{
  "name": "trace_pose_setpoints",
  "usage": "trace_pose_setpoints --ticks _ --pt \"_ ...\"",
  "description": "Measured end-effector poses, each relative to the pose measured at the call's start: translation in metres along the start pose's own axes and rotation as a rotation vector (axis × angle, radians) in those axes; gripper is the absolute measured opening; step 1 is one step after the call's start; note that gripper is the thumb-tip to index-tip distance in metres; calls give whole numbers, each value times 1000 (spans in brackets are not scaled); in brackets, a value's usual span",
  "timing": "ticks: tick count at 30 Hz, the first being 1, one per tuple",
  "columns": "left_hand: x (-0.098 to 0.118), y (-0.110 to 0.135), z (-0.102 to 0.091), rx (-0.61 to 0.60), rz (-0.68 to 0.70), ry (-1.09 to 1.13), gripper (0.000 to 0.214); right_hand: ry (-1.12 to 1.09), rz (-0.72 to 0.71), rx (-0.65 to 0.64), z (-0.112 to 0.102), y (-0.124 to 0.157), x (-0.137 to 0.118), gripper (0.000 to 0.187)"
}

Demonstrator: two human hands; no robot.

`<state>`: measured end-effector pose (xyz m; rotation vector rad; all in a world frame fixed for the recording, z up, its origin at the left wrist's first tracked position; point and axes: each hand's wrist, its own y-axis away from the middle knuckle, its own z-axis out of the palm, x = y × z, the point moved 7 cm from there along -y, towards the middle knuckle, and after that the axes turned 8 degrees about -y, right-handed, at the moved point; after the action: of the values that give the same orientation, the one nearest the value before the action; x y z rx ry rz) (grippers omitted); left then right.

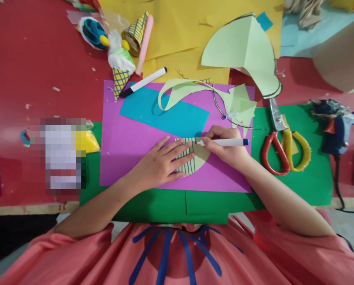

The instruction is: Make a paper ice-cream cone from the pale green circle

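My left hand (162, 160) lies with its fingers spread over a small pale-green paper piece (201, 159), pressing it against the purple sheet (120, 158). Dark blue stripes run across the left part of that piece; its curved right end is plain. Between the fingers of my right hand (227, 148) is a white marker (230, 142) with a blue end, its tip at the paper's upper edge. Just above both hands a blue paper piece (165, 113) rests on the purple sheet, with curled pale-green offcuts (183, 91) beside it.
Scissors (279, 146) and a hot glue gun (337, 130) lie to the right. A second marker (147, 81), a pink stick (144, 43) and paper ice-cream cones (122, 71) are at the upper left. A large folded green paper (239, 47) sits above. Green sheets (156, 204) spread underneath.
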<state>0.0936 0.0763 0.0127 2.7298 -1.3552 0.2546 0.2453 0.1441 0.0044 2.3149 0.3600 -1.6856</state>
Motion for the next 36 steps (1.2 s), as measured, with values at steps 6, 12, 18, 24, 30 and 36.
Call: trace_pose_setpoints --ticks 6,12,18,24,30,36 --pt "0 0 0 7 -6 9 48 -14 2 -48 3 2 1 24" --pt "0 0 0 8 -7 16 50 3 -1 -85 5 2 0 25" --pt "-1 1 1 4 -18 23 51 27 17 -110 5 2 -1 24" --pt "-1 0 1 0 -7 -8 48 21 7 -145 8 3 -4 23" --pt "-1 1 2 -10 -10 0 50 -231 116 -138 2 3 0 20" --pt "-7 0 2 4 -87 -29 53 -406 83 29 -7 5 -1 20"
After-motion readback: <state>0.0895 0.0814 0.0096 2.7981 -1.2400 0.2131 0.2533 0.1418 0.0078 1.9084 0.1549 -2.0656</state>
